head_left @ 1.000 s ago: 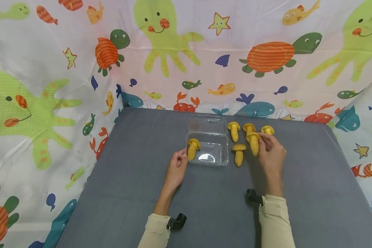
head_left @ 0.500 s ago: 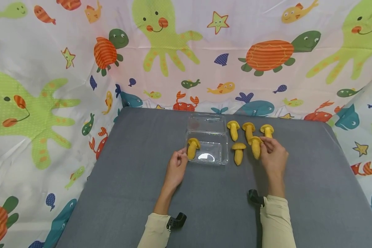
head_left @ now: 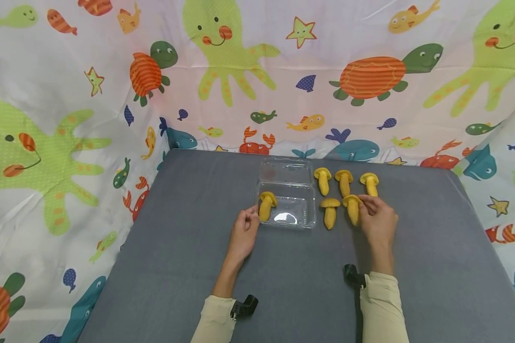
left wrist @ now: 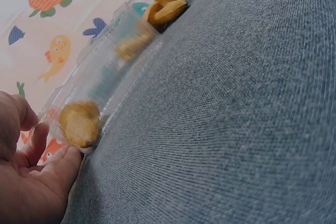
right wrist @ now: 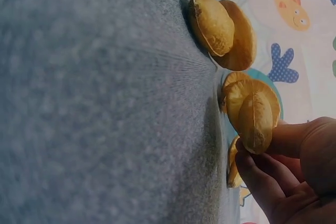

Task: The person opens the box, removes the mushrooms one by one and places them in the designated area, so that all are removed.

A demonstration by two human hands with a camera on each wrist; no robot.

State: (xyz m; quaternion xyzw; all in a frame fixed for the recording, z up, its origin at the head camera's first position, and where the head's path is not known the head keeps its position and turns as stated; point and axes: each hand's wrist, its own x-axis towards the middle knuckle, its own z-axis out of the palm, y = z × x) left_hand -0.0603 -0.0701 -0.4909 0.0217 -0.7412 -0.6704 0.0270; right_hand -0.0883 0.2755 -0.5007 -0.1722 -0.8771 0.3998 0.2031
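My left hand (head_left: 244,231) pinches the near left edge of a clear plastic clamshell box (head_left: 296,209), which lies with its lid folded back. One yellow toy mushroom (head_left: 266,206) leans inside, at the left end. My right hand (head_left: 378,223) holds another yellow mushroom (right wrist: 255,116) between thumb and fingers, cap toward the back and stem toward me. That mushroom is close over the grey cloth, just right of a lying mushroom (head_left: 330,213). Behind it lie more mushrooms in a row: one by the lid (head_left: 323,181), one in the middle (head_left: 344,182) and one at the right (head_left: 371,184).
Grey cloth (head_left: 300,286) covers the table. A curtain (head_left: 257,71) printed with sea animals hangs along the back and both sides, its lower edge close behind the box and mushrooms. Both wrists carry small black cameras (head_left: 245,306).
My right hand has brought its mushroom toward me and lower, away from the middle mushroom of the back row, which now shows more. The left hand and box have stayed in place.
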